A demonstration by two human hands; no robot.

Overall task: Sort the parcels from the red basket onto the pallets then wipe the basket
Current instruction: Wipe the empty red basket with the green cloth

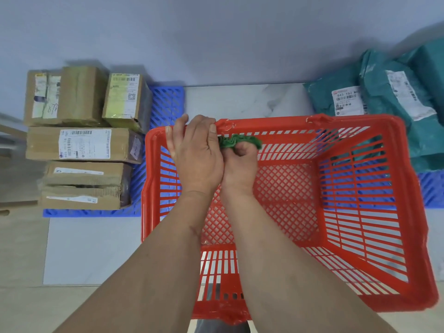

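The red basket (360, 212) stands on the floor in the middle, with no parcels inside. My left hand (194, 152) grips its far rim near the left corner. Just beside it, my right hand (240, 167) is inside the basket, shut on a crumpled green cloth (237, 141) pressed against the inner side of the far wall. Several brown cardboard boxes (79, 145) lie on the blue pallet (167, 104) at the left. Teal plastic mailer bags (384, 99) are heaped on another blue pallet (431, 191) at the right.
A pale grey wall runs across the back. The floor is light marble tile (240, 99) between the pallets and beige tile (21, 248) at the left. Wooden boards show at the far left edge (9, 135).
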